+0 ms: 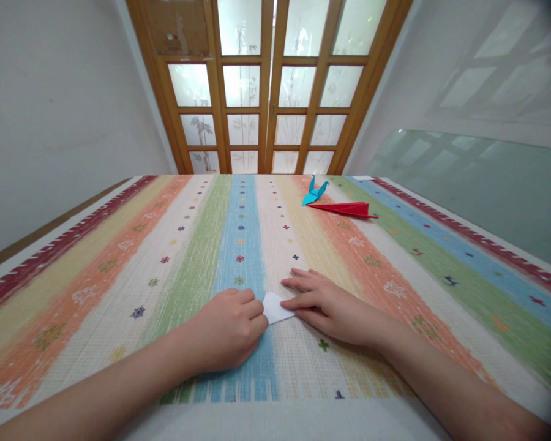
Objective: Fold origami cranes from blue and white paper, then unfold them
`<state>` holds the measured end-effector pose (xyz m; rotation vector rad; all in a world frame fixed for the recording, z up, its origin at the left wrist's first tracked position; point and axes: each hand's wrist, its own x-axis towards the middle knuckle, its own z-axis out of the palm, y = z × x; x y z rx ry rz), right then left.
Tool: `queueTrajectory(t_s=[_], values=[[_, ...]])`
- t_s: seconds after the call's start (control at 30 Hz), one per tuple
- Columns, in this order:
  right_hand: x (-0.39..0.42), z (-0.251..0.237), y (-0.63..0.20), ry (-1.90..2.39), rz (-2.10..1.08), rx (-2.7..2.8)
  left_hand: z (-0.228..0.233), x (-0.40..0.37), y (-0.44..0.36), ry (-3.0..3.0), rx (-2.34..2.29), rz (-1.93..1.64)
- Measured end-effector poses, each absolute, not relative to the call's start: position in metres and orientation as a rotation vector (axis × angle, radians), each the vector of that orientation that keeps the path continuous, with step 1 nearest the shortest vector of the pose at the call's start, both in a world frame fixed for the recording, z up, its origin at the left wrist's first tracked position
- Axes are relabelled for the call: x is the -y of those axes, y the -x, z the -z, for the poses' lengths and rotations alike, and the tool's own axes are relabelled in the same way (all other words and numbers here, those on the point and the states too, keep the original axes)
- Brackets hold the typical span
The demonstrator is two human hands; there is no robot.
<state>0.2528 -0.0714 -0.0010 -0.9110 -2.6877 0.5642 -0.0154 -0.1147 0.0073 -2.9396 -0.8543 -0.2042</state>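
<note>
A small white folded paper (275,308) lies on the striped cloth (174,263) near the front edge. My left hand (227,331) is curled into a loose fist with its knuckles pressing on the paper's left edge. My right hand (324,303) lies flat, fingers stretched left, fingertips holding the paper's right side down. Most of the paper is hidden under the two hands.
A blue paper crane (314,191) and a flat red folded paper (346,209) sit at the far right of the cloth. Wooden glazed doors (266,92) stand behind the table. A glass panel (477,184) runs along the right wall.
</note>
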Motion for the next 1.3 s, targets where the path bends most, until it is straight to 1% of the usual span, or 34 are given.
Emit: queueTrajectory(t_s=[0.3, 0.5, 0.77, 1.03, 1.3], values=[[0.075, -0.003, -0.242, 0.819, -0.551, 2.662, 0.006, 0.111, 0.004, 2.932, 1.097, 0.306], [0.078, 0.000, -0.237, 0.791, -0.567, 2.582, 0.003, 0.112, 0.003, 2.954, 1.131, 0.372], [0.077, 0.001, -0.237, 0.763, -0.605, 2.525, 0.007, 0.107, 0.012, 3.033, 1.280, 0.615], [0.082, 0.001, -0.233, 0.844, -0.668, 2.421, 0.012, 0.106, 0.011, 2.948, 1.113, 0.653], [0.086, 0.000, -0.227, 0.958, -0.757, 2.317, 0.012, 0.105, 0.010, 2.911, 1.183, 0.764]])
